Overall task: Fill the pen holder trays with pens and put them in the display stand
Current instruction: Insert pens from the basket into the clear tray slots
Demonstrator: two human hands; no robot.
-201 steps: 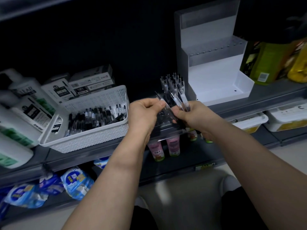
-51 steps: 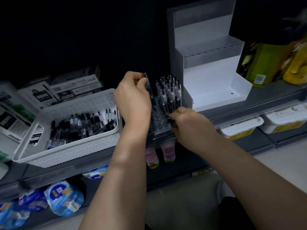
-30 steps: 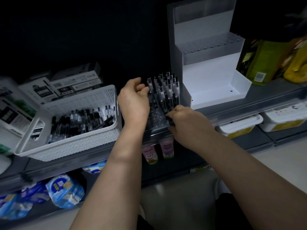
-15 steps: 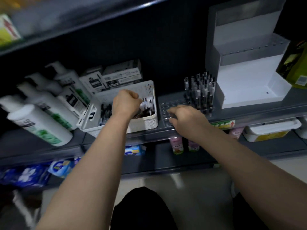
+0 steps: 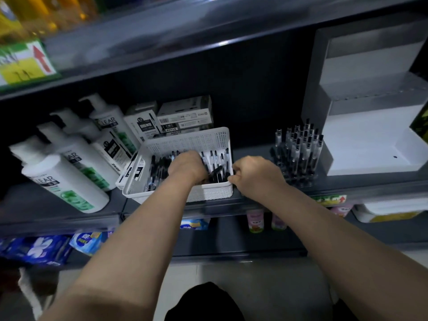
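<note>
Head view, step in hand: the person is gathering pens for the tray; the filling stage is, by my reading, only partly through.
Left hand (image 5: 186,165): it is reaching down into the white basket (image 5: 208,192), knuckles up, fingers curling into the loose pens (image 5: 157,167). The back of the hand is hiding the fingertips, so I cannot tell whether it is pinching a pen.
Right hand (image 5: 254,176): it is curling its fingers against the basket's near right corner. I cannot tell whether it is gripping the rim or merely touching it.
Pen holder tray (image 5: 295,179): it is sitting on the shelf between the basket and the display stand (image 5: 370,144), apart from both hands, with many pens standing upright in it.
Display stand: it is standing at the right of the shelf, just beside the tray; no tray is showing on its steps.
Surroundings: white pump bottles (image 5: 64,174) are lying to the left of the basket, and pen boxes (image 5: 185,117) are sitting behind it.
Next move, as a judgement: the left hand is likely needing to close on a few pens and lift them clear without dragging others out. It would then carry them right and seat each one upright in a free hole.
</note>
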